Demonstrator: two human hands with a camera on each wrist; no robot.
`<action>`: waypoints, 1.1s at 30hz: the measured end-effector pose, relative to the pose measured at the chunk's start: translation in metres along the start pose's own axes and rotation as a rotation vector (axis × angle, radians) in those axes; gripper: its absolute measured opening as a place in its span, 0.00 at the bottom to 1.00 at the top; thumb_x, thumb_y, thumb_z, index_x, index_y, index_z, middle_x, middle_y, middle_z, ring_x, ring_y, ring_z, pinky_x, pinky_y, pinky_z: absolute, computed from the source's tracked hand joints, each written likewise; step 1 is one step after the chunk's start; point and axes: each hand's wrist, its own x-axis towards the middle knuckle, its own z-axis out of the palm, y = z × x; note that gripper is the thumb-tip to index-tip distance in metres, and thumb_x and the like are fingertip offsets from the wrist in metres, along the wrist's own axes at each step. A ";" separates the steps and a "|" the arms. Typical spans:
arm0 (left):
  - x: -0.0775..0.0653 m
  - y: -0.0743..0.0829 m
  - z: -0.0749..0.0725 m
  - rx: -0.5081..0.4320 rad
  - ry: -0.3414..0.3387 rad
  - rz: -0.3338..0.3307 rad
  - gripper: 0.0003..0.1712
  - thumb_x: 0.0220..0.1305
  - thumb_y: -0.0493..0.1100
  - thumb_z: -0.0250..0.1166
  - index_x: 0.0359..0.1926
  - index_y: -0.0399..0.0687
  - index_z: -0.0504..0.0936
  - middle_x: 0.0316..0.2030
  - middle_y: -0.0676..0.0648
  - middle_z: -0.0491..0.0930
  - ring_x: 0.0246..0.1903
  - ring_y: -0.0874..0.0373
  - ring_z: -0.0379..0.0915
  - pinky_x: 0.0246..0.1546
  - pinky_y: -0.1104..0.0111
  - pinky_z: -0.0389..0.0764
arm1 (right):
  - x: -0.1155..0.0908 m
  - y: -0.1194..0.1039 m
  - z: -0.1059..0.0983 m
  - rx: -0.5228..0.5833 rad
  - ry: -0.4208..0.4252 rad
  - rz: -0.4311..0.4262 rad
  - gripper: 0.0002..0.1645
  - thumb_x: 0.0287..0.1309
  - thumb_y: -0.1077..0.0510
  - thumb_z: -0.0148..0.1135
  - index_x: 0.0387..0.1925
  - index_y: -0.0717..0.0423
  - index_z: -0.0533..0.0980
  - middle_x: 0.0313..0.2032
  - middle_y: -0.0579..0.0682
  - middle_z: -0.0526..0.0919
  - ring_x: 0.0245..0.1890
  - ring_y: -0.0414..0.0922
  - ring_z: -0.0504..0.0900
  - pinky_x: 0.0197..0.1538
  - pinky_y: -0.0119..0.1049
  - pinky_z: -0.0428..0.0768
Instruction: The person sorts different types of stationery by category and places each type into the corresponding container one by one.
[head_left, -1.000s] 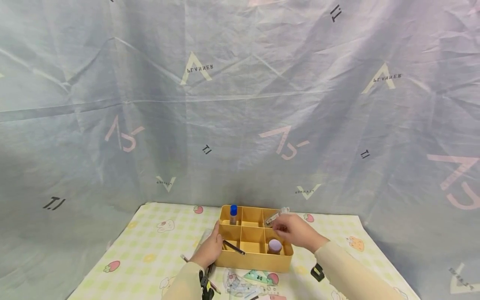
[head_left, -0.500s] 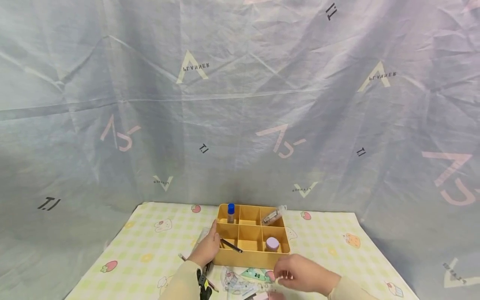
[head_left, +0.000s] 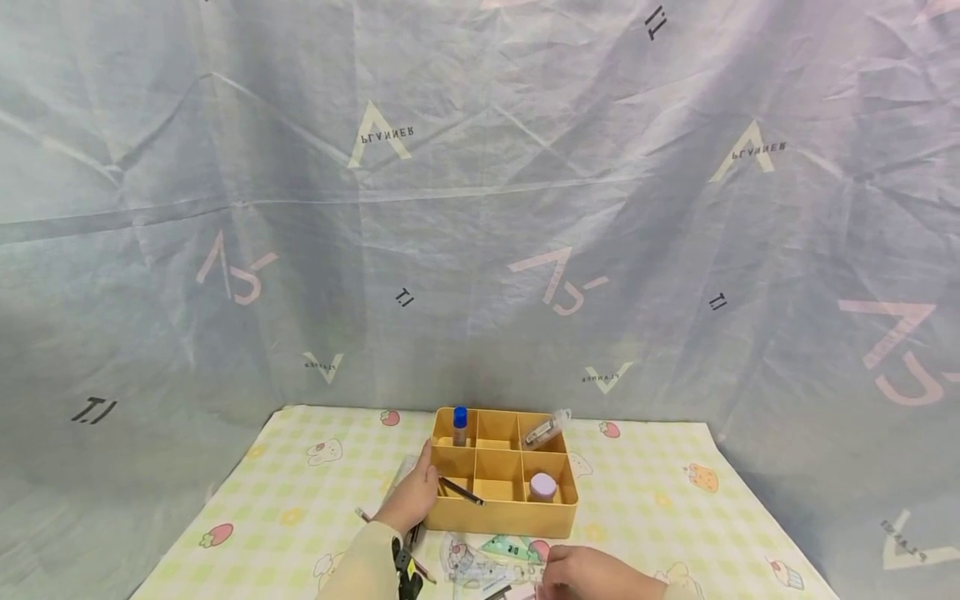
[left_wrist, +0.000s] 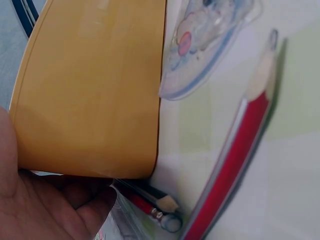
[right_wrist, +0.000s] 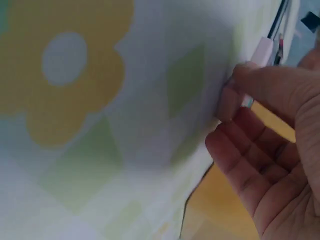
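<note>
A yellow organizer box [head_left: 498,520] with several compartments stands on the table. My left hand [head_left: 411,498] holds its left side; in the left wrist view, bent fingers [left_wrist: 95,210] lie against the box's end. Below the box's front right corner, my right hand [head_left: 588,575] pinches a small pink block, likely an eraser [right_wrist: 230,102], between thumb and fingertips, low over the cloth. Inside the box are a blue-capped glue stick [head_left: 460,427], a clear tube-like case [head_left: 547,429], a lavender-lidded small jar [head_left: 543,487] and a black pencil [head_left: 461,491] leaning over the front wall.
Clear printed rulers [head_left: 480,562] and a green set square [head_left: 506,546] lie in front of the box. A red pencil [left_wrist: 235,155] and other pencils [left_wrist: 155,202] lie near my left hand. A checked cloth [head_left: 300,475] covers the table; a grey curtain [head_left: 465,208] hangs behind.
My right hand has moved from the back right compartment down to the table in front of the box and now pinches the pink eraser. My left hand stays at the box.
</note>
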 end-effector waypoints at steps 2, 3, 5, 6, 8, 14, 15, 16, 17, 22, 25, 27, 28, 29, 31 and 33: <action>0.000 0.000 0.000 -0.009 -0.001 -0.004 0.34 0.83 0.46 0.36 0.81 0.44 0.39 0.64 0.30 0.73 0.51 0.38 0.81 0.61 0.42 0.72 | 0.001 0.001 0.001 -0.005 -0.005 0.008 0.07 0.70 0.51 0.62 0.36 0.46 0.84 0.33 0.34 0.79 0.32 0.24 0.72 0.35 0.14 0.72; 0.001 -0.001 0.000 -0.011 -0.002 -0.002 0.33 0.84 0.46 0.36 0.81 0.44 0.39 0.64 0.30 0.73 0.51 0.38 0.81 0.60 0.42 0.72 | 0.002 0.001 0.001 -0.005 -0.013 0.012 0.08 0.70 0.51 0.62 0.36 0.46 0.84 0.32 0.34 0.78 0.31 0.24 0.72 0.35 0.15 0.72; 0.001 -0.003 0.000 -0.007 -0.002 0.003 0.34 0.84 0.47 0.36 0.81 0.44 0.39 0.64 0.30 0.73 0.51 0.38 0.81 0.60 0.42 0.73 | 0.003 0.002 -0.002 0.013 -0.033 0.021 0.08 0.71 0.50 0.62 0.36 0.45 0.83 0.32 0.33 0.78 0.31 0.24 0.72 0.35 0.15 0.72; 0.001 -0.003 0.000 -0.005 -0.002 0.004 0.34 0.84 0.47 0.36 0.81 0.44 0.39 0.64 0.30 0.73 0.51 0.38 0.80 0.60 0.42 0.72 | 0.004 0.002 -0.005 0.032 -0.041 0.025 0.08 0.71 0.50 0.61 0.36 0.45 0.83 0.32 0.33 0.78 0.31 0.24 0.72 0.35 0.16 0.73; 0.002 -0.005 0.001 -0.003 -0.004 0.002 0.34 0.84 0.47 0.36 0.82 0.45 0.38 0.65 0.30 0.72 0.50 0.40 0.82 0.60 0.43 0.73 | 0.005 0.002 -0.013 0.059 -0.040 0.021 0.07 0.71 0.52 0.62 0.37 0.44 0.83 0.33 0.33 0.79 0.32 0.25 0.74 0.35 0.17 0.75; 0.001 -0.002 0.000 -0.014 -0.013 -0.001 0.34 0.84 0.47 0.36 0.82 0.45 0.37 0.63 0.31 0.75 0.35 0.48 0.84 0.53 0.45 0.77 | 0.017 0.004 -0.054 -0.018 0.114 -0.058 0.09 0.60 0.64 0.70 0.35 0.46 0.81 0.33 0.38 0.79 0.33 0.29 0.78 0.34 0.21 0.80; 0.000 -0.001 0.000 -0.007 -0.009 0.003 0.34 0.84 0.47 0.36 0.82 0.45 0.38 0.63 0.31 0.75 0.37 0.47 0.84 0.54 0.45 0.77 | 0.020 0.005 -0.061 -0.039 0.133 -0.065 0.11 0.58 0.66 0.71 0.35 0.46 0.80 0.33 0.38 0.79 0.33 0.30 0.78 0.34 0.22 0.80; 0.000 -0.001 -0.001 -0.003 -0.006 0.001 0.34 0.84 0.47 0.36 0.82 0.45 0.38 0.63 0.31 0.75 0.38 0.46 0.84 0.54 0.45 0.77 | 0.024 0.006 -0.068 -0.051 0.142 -0.066 0.12 0.57 0.67 0.71 0.34 0.47 0.80 0.33 0.39 0.79 0.33 0.31 0.78 0.34 0.22 0.80; 0.000 -0.001 -0.001 -0.003 -0.002 0.000 0.34 0.84 0.46 0.37 0.82 0.45 0.38 0.63 0.31 0.75 0.39 0.45 0.84 0.55 0.44 0.77 | 0.028 0.008 -0.074 -0.060 0.146 -0.062 0.12 0.57 0.67 0.71 0.35 0.47 0.80 0.33 0.39 0.78 0.32 0.32 0.78 0.35 0.23 0.80; 0.001 -0.003 0.001 0.008 0.009 0.006 0.34 0.83 0.46 0.37 0.82 0.44 0.39 0.64 0.31 0.74 0.52 0.39 0.81 0.61 0.42 0.72 | 0.051 0.020 -0.099 -0.115 0.153 -0.009 0.07 0.62 0.63 0.69 0.34 0.47 0.81 0.33 0.40 0.79 0.30 0.38 0.79 0.34 0.24 0.79; 0.002 -0.005 0.001 0.004 0.011 0.008 0.34 0.84 0.46 0.36 0.81 0.44 0.39 0.63 0.31 0.75 0.47 0.41 0.83 0.59 0.42 0.73 | 0.067 0.031 -0.106 -0.154 0.158 0.026 0.05 0.63 0.60 0.69 0.34 0.47 0.81 0.32 0.40 0.79 0.29 0.42 0.79 0.34 0.24 0.78; 0.001 -0.005 0.001 0.007 0.015 0.012 0.33 0.83 0.46 0.37 0.81 0.43 0.39 0.63 0.30 0.75 0.47 0.43 0.83 0.60 0.42 0.73 | 0.077 0.039 -0.108 -0.163 0.163 0.060 0.04 0.63 0.59 0.70 0.33 0.47 0.81 0.32 0.40 0.79 0.29 0.41 0.79 0.34 0.26 0.78; 0.001 -0.005 0.001 0.007 0.017 0.013 0.33 0.83 0.46 0.37 0.81 0.43 0.40 0.63 0.30 0.75 0.47 0.43 0.83 0.60 0.42 0.73 | 0.081 0.043 -0.108 -0.159 0.167 0.083 0.04 0.62 0.60 0.70 0.33 0.48 0.82 0.31 0.40 0.79 0.28 0.40 0.78 0.33 0.26 0.78; 0.001 -0.005 0.001 0.008 0.019 0.014 0.33 0.83 0.46 0.37 0.81 0.43 0.40 0.63 0.30 0.74 0.48 0.43 0.83 0.60 0.42 0.73 | 0.085 0.048 -0.108 -0.144 0.171 0.116 0.04 0.62 0.60 0.70 0.33 0.48 0.82 0.30 0.39 0.79 0.28 0.39 0.77 0.33 0.27 0.78; 0.001 -0.004 0.000 0.008 0.018 0.015 0.33 0.83 0.46 0.37 0.81 0.43 0.40 0.63 0.30 0.74 0.46 0.43 0.84 0.59 0.43 0.74 | 0.094 0.056 -0.107 -0.137 0.186 0.181 0.04 0.61 0.60 0.71 0.33 0.47 0.83 0.29 0.38 0.79 0.27 0.37 0.76 0.33 0.28 0.78; 0.002 -0.004 0.000 0.004 0.012 0.014 0.34 0.83 0.46 0.37 0.82 0.44 0.39 0.63 0.30 0.75 0.39 0.42 0.84 0.54 0.45 0.77 | 0.101 0.064 -0.105 -0.117 0.204 0.247 0.05 0.59 0.61 0.71 0.33 0.47 0.83 0.29 0.38 0.79 0.28 0.36 0.74 0.33 0.30 0.79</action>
